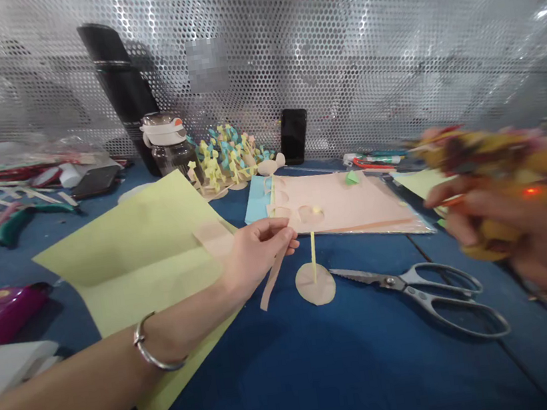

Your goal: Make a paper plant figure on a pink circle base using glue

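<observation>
My left hand (262, 253) is closed in a pinch on a narrow pale pink paper strip (273, 282) that hangs down over the blue table. Just right of it, a round cream paper disc (309, 289) lies with a thin yellow strip (313, 253) standing up from it. Open-bladed or closed, the grey-handled scissors (392, 281) rest beside the disc, tip towards it. At the right edge my right hand (502, 222), blurred by motion, is wrapped round a yellow-orange object (537, 180) with a small red light; its shape is smeared.
Large yellow paper (148, 248) lies under my left forearm. Behind are pink sheets (337, 190), small paper figures (226, 154), a jar (170, 151), a tall black bottle (125, 90) and a phone (294, 136). A purple tool (6, 314) and a white box (12, 367) lie left.
</observation>
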Available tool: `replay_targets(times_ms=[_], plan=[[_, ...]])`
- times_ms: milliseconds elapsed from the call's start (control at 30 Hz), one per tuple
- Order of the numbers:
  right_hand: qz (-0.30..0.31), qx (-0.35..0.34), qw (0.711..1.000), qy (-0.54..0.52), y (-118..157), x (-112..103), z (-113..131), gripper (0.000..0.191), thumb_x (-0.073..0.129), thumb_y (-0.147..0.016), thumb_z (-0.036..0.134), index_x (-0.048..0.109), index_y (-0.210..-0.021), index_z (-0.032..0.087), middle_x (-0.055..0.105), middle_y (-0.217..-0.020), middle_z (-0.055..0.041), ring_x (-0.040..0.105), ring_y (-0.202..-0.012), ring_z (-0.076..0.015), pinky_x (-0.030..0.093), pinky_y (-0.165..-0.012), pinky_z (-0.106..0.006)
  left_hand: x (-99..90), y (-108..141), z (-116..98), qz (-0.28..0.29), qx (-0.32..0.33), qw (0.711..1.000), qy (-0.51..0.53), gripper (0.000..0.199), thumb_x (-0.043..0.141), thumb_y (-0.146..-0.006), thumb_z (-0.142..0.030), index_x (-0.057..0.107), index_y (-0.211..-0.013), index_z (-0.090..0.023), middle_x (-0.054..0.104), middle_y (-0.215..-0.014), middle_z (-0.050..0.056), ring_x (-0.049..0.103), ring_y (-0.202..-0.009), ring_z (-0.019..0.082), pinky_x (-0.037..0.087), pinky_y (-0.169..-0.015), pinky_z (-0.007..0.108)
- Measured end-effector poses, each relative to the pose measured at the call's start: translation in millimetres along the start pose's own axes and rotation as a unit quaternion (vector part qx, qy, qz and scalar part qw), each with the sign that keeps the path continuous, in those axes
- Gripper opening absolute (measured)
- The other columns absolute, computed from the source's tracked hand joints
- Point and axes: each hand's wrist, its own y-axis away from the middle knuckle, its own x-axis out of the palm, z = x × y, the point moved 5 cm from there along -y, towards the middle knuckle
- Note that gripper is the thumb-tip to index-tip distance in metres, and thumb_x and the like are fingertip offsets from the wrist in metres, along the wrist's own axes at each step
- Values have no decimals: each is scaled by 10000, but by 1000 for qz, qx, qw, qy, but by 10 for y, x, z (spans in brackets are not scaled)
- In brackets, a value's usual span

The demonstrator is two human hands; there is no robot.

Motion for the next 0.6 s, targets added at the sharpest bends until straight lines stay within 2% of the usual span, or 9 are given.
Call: replay_targets(times_ms=[33, 100, 133, 200, 400, 500, 600], plan=[[57, 43, 997, -26, 36, 223, -7, 194, 643, -815, 377, 648, -713, 212, 602, -679, -52, 494, -508, -133, 350, -409, -293, 2, -2, 10, 0, -2, 1000, 1, 199, 701, -756, -264, 672, -905, -135, 693, -780, 41, 666, -700, 135, 578, -691, 280], [149, 92, 982, -68, 126, 565, -41, 224, 608, -851, 406, 669, -793, 198, 592, -622, -29, 520, -549, -141, 406, -476, -280, 5, -5, 23, 1, -5, 1000, -4, 178, 700, -754, -262, 664, -883, -144, 684, -755, 28, 664, -657, 130, 567, -621, 257], [188, 112, 972, -81, 172, 686, -75, 241, 586, -867, 422, 675, -847, 199, 599, -626, -25, 534, -567, -146, 430, -512, -281, 10, -6, 24, 5, -6, 1000, -9, 156, 693, -762, -273, 660, -845, -146, 679, -743, 25, 663, -646, 128, 559, -595, 245], [225, 142, 960, -88, 243, 812, -161, 257, 562, -885, 438, 677, -891, 209, 604, -628, -18, 553, -596, -153, 455, -565, -281, 18, -8, 19, 12, -5, 1000, -16, 159, 674, -782, -303, 647, -784, -147, 668, -713, 19, 660, -638, 126, 546, -568, 227], [191, 148, 968, -60, 343, 759, -369, 241, 599, -854, 456, 675, -895, 231, 612, -722, -38, 565, -701, -188, 485, -667, -312, 31, 11, 16, 3, -11, 1000, -12, 156, 697, -767, -290, 658, -822, -149, 658, -712, 7, 648, -639, 108, 530, -556, 198], [185, 165, 969, -15, 369, 762, -416, 275, 621, -818, 489, 670, -870, 224, 605, -722, -55, 561, -700, -215, 483, -627, -338, 47, 26, 11, 11, -3, 1000, -6, 151, 707, -757, -280, 668, -835, -157, 655, -713, 5, 647, -643, 113, 520, -534, 194], [183, 156, 971, 5, 355, 820, -387, 248, 642, -799, 464, 638, -759, 219, 578, -668, -37, 544, -655, -198, 462, -605, -323, 55, 28, 8, 19, -2, 1000, -16, 145, 692, -769, -293, 669, -807, -155, 653, -709, 8, 651, -646, 117, 523, -532, 194]])
